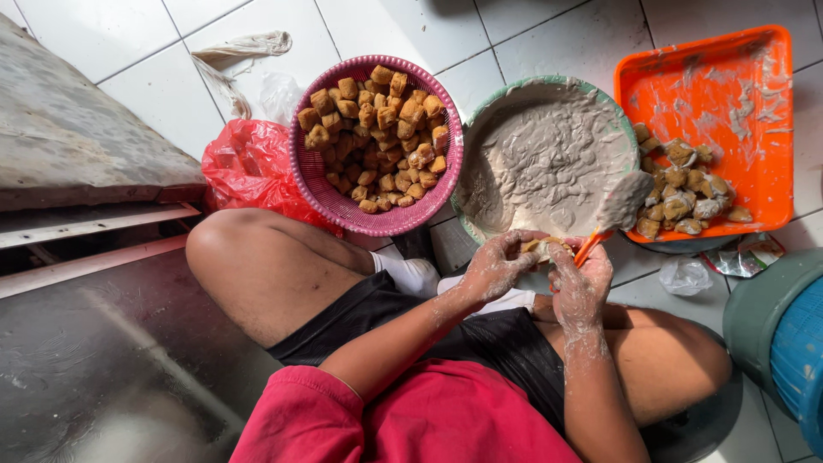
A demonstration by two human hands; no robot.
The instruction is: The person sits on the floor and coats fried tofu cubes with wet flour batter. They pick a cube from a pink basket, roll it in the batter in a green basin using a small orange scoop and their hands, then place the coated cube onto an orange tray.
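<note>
On the floor (549,39), the basket (377,225) sits left of the bowl (467,225), their rims nearly touching. Puffs (377,141) are heaped in the basket, paste (540,159) fills the bowl. Right of the bowl, the tray (729,69), with filled pieces (681,189) piled at its near left corner. A bag (249,163) lies tucked against the basket's left side. Both hands, left hand (497,266) and right hand (581,287), meet just before the bowl's near rim, a puff (538,247) between them. A bucket (776,334) stands at far right.

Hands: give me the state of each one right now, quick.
Left hand: closed around a tofu puff, paste-smeared.
Right hand: closed on the orange handle of a paste-covered spatula, touching the same tofu puff.
</note>
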